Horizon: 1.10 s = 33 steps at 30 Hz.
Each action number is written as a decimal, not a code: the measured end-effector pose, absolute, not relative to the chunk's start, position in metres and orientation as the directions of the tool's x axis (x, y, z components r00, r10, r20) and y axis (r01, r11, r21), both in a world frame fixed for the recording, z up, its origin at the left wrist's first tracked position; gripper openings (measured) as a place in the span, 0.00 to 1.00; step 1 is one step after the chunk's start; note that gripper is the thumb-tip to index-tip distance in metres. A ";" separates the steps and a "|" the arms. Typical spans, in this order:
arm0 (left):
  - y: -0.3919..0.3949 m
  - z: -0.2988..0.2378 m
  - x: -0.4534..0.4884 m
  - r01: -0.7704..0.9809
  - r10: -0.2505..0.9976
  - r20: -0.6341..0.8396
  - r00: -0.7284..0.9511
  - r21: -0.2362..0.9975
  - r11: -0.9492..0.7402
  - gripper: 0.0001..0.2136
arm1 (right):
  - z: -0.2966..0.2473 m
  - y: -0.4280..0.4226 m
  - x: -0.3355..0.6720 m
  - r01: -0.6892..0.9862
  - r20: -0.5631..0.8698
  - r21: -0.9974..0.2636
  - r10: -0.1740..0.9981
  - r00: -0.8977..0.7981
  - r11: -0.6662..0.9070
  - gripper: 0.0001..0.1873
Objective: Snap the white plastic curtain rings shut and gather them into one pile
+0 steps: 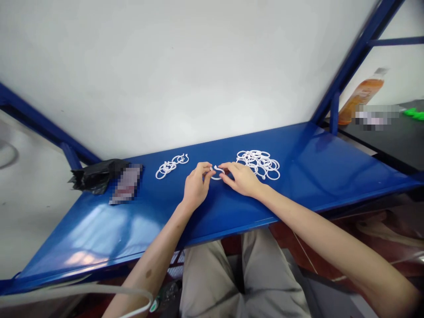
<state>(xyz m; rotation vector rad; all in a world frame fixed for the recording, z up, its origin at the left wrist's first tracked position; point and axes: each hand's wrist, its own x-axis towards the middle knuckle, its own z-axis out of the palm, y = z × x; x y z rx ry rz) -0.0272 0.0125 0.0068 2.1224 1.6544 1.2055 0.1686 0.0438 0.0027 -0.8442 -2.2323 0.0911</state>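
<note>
Between my two hands is a white plastic ring [217,178] with a gap at its top, low over the blue tabletop. My left hand [196,183] pinches its left end between thumb and fingers. On the other side, my right hand [243,178] grips the right part of the same ring. A heap of similar white rings [258,163] lies just beyond my right hand. Several more white rings [167,168] lie to the left of my left hand, some of them with open ends.
The blue metal table [132,229] meets a white wall. At its left lie a black plastic bag [99,174] and a blurred-out flat object [127,184]. Right of the blue frame, an orange drink bottle [362,95] and green pieces [414,114] rest on a black surface.
</note>
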 end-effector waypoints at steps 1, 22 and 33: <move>0.011 0.008 -0.027 0.734 0.877 0.477 0.054 0.577 -0.359 0.07 | 0.002 0.042 0.170 0.548 0.608 -0.314 0.608 -0.511 0.775 0.12; -0.001 0.006 -0.024 0.829 0.739 0.605 0.296 0.222 -0.514 0.11 | -0.006 0.039 0.168 0.558 0.600 0.132 0.382 -0.703 0.819 0.17; 0.067 0.010 -0.059 0.984 0.860 0.502 0.094 0.085 -0.157 0.18 | 0.005 0.068 0.206 0.807 0.674 -0.206 0.678 -0.293 0.554 0.16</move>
